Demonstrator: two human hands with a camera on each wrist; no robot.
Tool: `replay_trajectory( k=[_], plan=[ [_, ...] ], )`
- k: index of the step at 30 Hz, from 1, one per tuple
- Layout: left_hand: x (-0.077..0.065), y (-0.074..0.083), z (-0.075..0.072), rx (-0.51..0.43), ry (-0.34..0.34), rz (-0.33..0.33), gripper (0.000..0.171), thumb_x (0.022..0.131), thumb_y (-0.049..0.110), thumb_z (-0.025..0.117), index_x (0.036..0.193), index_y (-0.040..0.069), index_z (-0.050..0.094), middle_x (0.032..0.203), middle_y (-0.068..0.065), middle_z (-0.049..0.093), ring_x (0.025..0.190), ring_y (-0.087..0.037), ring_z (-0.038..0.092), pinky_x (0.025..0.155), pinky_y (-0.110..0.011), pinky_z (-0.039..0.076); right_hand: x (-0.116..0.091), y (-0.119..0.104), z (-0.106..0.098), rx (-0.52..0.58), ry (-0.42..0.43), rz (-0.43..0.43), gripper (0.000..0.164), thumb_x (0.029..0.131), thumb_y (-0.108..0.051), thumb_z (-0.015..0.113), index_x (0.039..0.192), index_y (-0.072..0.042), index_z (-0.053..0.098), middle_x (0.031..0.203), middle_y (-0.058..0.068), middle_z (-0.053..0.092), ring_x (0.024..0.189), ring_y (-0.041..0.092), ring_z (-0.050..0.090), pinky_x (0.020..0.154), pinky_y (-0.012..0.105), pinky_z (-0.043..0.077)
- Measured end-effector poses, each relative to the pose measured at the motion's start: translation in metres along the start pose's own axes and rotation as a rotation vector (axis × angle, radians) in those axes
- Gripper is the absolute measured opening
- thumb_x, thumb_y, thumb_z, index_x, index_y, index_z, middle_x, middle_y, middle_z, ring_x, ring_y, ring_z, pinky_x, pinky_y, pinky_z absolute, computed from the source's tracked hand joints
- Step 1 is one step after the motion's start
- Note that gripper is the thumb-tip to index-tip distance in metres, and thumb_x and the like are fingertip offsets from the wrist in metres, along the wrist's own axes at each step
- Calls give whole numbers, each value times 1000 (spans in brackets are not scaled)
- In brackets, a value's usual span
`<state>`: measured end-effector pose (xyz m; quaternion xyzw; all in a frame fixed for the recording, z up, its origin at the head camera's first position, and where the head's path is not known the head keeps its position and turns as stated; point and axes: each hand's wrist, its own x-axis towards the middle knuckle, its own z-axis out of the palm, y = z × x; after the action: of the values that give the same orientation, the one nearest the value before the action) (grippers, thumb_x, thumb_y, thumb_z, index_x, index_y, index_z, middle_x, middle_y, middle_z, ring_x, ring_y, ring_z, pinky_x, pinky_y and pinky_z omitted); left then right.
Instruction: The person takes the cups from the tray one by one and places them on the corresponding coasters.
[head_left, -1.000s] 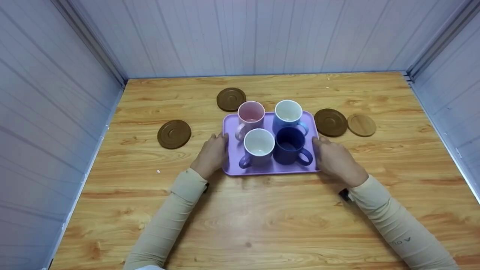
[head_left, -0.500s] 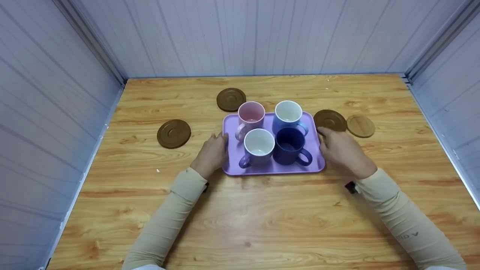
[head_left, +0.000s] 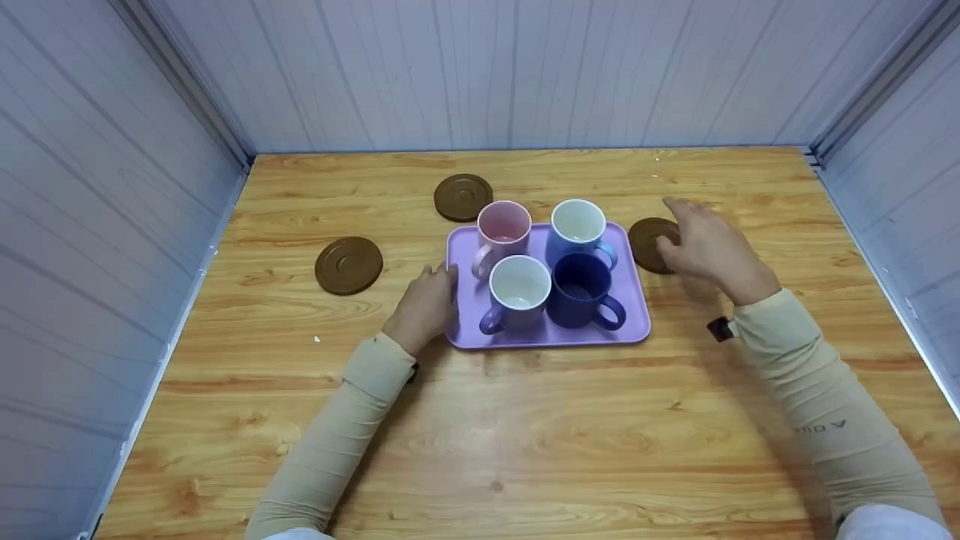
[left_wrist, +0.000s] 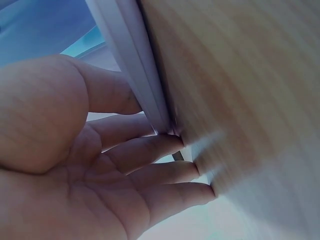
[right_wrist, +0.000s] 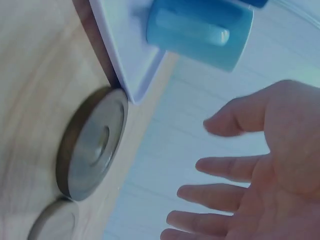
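Observation:
A light purple tray (head_left: 640, 322) lies on the table with a pink mug (head_left: 503, 225), a light blue mug (head_left: 577, 225), a white-lined mug with a purple handle (head_left: 517, 289) and a dark blue mug (head_left: 581, 296). My left hand (head_left: 424, 309) is at the tray's left edge. In the left wrist view its thumb (left_wrist: 117, 95) touches the tray rim, and its fairly straight fingers reach the tabletop. My right hand (head_left: 716, 251) hovers, fingers spread, above a brown coaster (head_left: 646, 244) at the tray's right. Beyond that coaster, a light wooden coaster (right_wrist: 57, 222) shows in the right wrist view.
Another brown coaster (head_left: 463, 197) lies behind the tray, and one more brown coaster (head_left: 349, 265) is off to its left. Pale panel walls (head_left: 480, 82) border the wooden table (head_left: 525, 442) at the back and both sides.
My right hand has left the tray's right edge and moved up and right over the coasters, hiding the light wooden one in the head view. The left hand and tray have stayed put.

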<state>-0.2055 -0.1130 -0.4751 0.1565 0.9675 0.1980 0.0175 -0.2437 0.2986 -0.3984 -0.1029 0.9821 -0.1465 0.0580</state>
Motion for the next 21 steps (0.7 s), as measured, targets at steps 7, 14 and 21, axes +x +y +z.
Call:
replay_trajectory(
  k=[7, 14, 21],
  plan=[
    [1, -1, 2, -2, -6, -14, 33, 97, 1, 55, 128, -8, 62, 126, -27, 64, 107, -51, 63, 90, -59, 55, 17, 8, -1, -42, -71, -8, 88, 98, -42, 56, 162, 6, 17, 161, 37, 28, 147, 57, 27, 116, 70, 27],
    [0, -1, 3, -4, -6, -15, 36, 97, 1, 55, 130, -9, 62, 129, -27, 64, 113, -54, 62, 94, -59, 54, 28, 20, 9, -26, -162, -20, 92, 98, -43, 58, 163, 4, 13, 162, 39, 22, 149, 59, 19, 118, 70, 22],
    [1, -1, 1, 1, -5, -7, 33, 95, 0, 55, 127, -8, 63, 126, -27, 65, 111, -53, 62, 93, -59, 54, 39, 32, 20, -28, -250, -10, 97, 95, -41, 63, 163, 5, 12, 163, 39, 16, 150, 59, 15, 119, 69, 19]
  ],
)
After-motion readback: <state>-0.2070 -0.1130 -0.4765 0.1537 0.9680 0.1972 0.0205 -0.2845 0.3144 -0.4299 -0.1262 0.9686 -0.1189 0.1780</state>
